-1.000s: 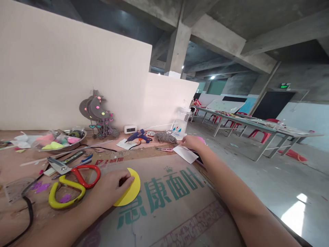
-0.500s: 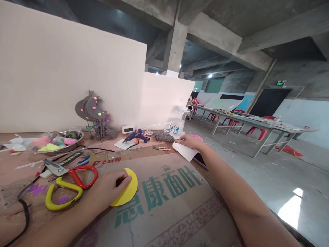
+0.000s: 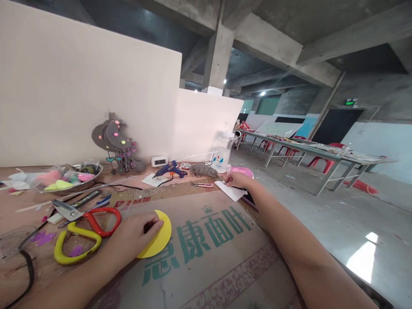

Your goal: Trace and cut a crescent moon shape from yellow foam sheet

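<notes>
My left hand [image 3: 140,234] is closed on a round piece of yellow paper [image 3: 163,238], thumb on top, low over the cardboard sheet [image 3: 206,257]. Part of the yellow paper is hidden under the fingers. At the far right of the table, my right hand [image 3: 238,180] has its fingers bent and pressed together at the back edge of a folded white paper [image 3: 230,193]. A dark flat item lies partly under that paper. Grey twine [image 3: 203,170] and a pink-handled cutter [image 3: 202,185] lie left of the right hand.
Large scissors [image 3: 103,223] with red and yellow handles lie left of my left hand. Behind stand a blue glue gun [image 3: 170,169], a small white clock [image 3: 159,161], a clear plastic jug [image 3: 222,150], a felt moon ornament [image 3: 112,139] and a metal bowl [image 3: 80,185] of colourful pieces.
The white paper has come down flatter, and my right hand has shifted slightly right along its back edge. My left hand still holds the yellow paper in place.
</notes>
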Demonstrator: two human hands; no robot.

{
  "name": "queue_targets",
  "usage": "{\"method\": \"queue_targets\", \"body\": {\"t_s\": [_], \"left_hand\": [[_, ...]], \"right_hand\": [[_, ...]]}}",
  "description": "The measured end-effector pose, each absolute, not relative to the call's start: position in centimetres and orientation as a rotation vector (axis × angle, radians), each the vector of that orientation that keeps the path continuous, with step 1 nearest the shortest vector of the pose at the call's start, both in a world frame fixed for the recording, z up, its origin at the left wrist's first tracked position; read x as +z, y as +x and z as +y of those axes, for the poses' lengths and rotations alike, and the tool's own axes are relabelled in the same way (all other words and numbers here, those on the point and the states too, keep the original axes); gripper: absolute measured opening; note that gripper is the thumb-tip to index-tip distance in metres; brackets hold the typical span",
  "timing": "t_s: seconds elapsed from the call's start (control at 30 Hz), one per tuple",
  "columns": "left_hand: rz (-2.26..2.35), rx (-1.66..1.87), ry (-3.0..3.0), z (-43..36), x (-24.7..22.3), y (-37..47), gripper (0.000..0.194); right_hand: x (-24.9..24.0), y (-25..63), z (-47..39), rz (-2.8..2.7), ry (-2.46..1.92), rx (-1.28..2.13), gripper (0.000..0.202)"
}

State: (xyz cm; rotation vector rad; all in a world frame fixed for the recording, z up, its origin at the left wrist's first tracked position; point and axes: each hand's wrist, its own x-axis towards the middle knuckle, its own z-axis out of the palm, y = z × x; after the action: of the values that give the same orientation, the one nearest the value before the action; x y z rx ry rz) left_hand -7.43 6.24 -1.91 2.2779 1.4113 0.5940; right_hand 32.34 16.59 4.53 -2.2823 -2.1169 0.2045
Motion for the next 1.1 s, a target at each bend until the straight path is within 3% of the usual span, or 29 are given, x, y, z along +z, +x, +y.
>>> {"method": "queue_targets", "body": {"t_s": [0.13,0.37,0.53,0.73,0.83,0.97,1.1], "left_hand": [[1.41,0.594,2.289,6.3,-1.9,-7.4,0.036],[1.368,0.642,2.297,6.2,-1.9,-7.3,0.036],[1.405,0.644,2.339,5.8,-1.5,-7.3,0.037],[1.428,0.821,2.389,5.8,-1.3,-8.1,0.035],[1.417,0.801,2.392,5.9,-1.4,-8.2,0.032],[1.39,0.721,2.427,6.1,-1.6,-7.7,0.029],[1.389,0.719,2.448,6.2,-1.8,-7.5,0.027]], "right_hand": [[5.6,31.5,16.3,-2.024,-2.269,0.079,0.015],[11.3,26.2,13.6,-1.881,-1.975,-0.134,0.041],[13.8,21.0,8.2,-1.902,-1.254,0.393,0.029],[12.9,17.9,5.9,-2.079,-1.096,0.709,0.02],[11.2,17.4,7.5,-2.128,-1.163,0.663,0.023],[9.4,15.5,10.2,-2.186,-1.229,0.35,0.02],[9.5,11.4,13.3,-2.148,-1.203,0.611,0.015]]}}
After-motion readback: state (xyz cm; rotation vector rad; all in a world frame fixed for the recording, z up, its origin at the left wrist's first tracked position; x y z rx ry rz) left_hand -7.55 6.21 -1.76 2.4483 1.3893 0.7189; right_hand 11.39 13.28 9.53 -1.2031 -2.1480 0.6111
